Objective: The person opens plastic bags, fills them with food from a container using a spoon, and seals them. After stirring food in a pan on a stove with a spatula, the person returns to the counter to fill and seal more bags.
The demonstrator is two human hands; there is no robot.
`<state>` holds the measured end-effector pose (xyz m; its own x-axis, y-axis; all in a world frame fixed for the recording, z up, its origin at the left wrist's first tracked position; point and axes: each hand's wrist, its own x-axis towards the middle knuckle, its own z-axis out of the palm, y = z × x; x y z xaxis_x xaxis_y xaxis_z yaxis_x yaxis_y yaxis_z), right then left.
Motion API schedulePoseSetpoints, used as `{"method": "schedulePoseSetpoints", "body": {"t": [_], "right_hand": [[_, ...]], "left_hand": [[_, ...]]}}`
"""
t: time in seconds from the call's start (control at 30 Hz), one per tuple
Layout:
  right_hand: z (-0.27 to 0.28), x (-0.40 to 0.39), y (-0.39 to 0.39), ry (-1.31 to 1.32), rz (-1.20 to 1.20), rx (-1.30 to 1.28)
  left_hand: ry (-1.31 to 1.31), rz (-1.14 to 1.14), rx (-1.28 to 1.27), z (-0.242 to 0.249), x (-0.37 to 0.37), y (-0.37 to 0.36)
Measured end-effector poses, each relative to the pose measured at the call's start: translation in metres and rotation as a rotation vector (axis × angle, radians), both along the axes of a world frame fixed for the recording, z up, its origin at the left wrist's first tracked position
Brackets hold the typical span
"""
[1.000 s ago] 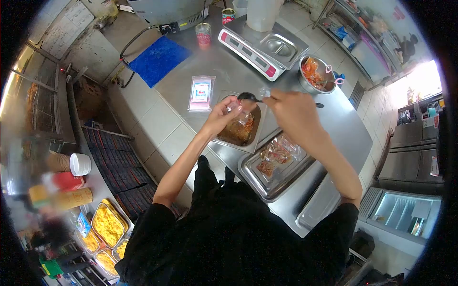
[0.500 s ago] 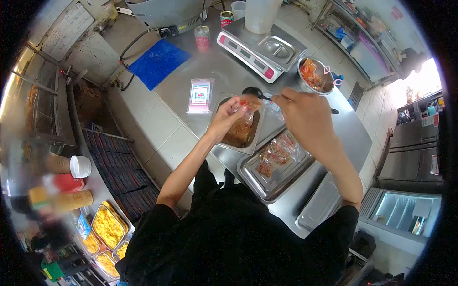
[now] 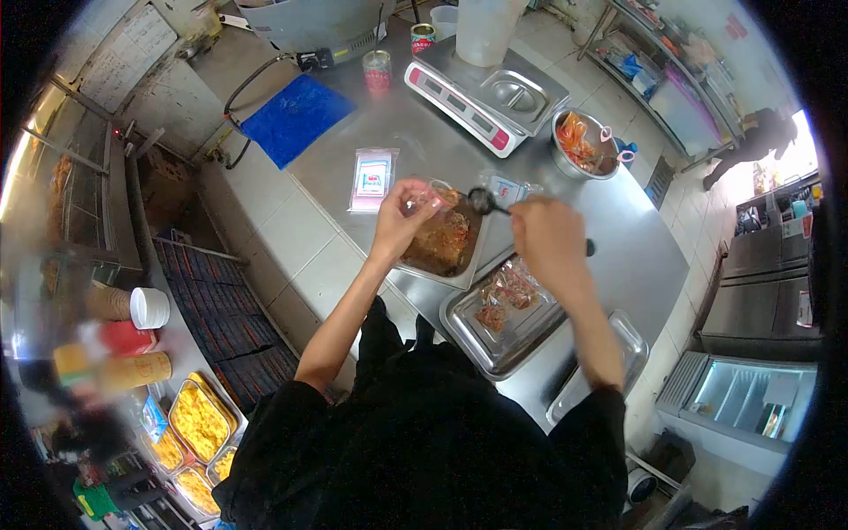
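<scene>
My left hand [image 3: 399,223] pinches a small clear plastic bag [image 3: 444,194] with some reddish food in it. The bag hangs over a metal pan [image 3: 478,254] of brown, saucy food [image 3: 439,244]. A black spoon [image 3: 482,201] is gripped by my right hand [image 3: 549,238]; its dark bowl, slightly blurred, is beside the bag at the pan's far right corner. Nearer my body, several filled clear bags [image 3: 510,290] lie on a metal tray [image 3: 463,329]. Beyond the spoon lies a clear packet with blue print [image 3: 508,188].
Farther back are a white scale [image 3: 459,108], a metal bowl [image 3: 565,161] with orange-red food and pink-handled scissors, a packet of bags [image 3: 373,179], a can [image 3: 377,71] and a blue cloth [image 3: 298,117]. A metal lid [image 3: 574,389] lies at right. Another person [image 3: 761,137] stands by the doorway.
The spoon has come away from the bag's mouth to the right, and my right hand has moved down toward me. My left hand has shifted slightly left. A person has appeared near the doorway.
</scene>
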<state>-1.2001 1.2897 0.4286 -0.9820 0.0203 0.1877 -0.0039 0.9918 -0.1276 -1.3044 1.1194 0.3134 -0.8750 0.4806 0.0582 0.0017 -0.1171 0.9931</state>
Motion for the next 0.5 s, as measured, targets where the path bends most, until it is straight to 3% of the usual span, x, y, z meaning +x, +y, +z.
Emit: {"method": "schedulePoseSetpoints", "body": {"t": [0.13,0.2,0.27,0.3,0.37,0.4,0.47,0.5], "right_hand": [[-0.092,-0.014,-0.005,-0.233,-0.094,-0.04],[-0.095,-0.019,-0.021,-0.297,-0.079,-0.107],[-0.091,-0.021,-0.037,0.331,-0.1,-0.299],[-0.095,-0.025,-0.043,0.329,-0.097,-0.299],[-0.102,-0.033,-0.053,0.204,-0.165,-1.439],[-0.099,-0.033,-0.051,0.204,-0.164,-1.439],[-0.088,-0.032,-0.047,-0.277,-0.322,-2.113],[-0.091,-0.034,-0.048,-0.274,-0.322,-2.115]], "left_hand": [[-0.1,0.221,0.164,-0.016,0.015,0.002],[-0.19,0.269,0.241,-0.016,0.024,0.008],[-0.159,0.364,0.338,-0.013,0.03,0.014],[-0.188,0.369,0.385,-0.012,0.032,0.017],[-0.106,0.378,0.357,-0.017,0.032,0.022],[-0.026,0.383,0.325,-0.019,0.031,0.023],[0.061,0.409,0.313,-0.02,0.03,0.024],[0.145,0.434,0.301,-0.02,0.03,0.025]]}}
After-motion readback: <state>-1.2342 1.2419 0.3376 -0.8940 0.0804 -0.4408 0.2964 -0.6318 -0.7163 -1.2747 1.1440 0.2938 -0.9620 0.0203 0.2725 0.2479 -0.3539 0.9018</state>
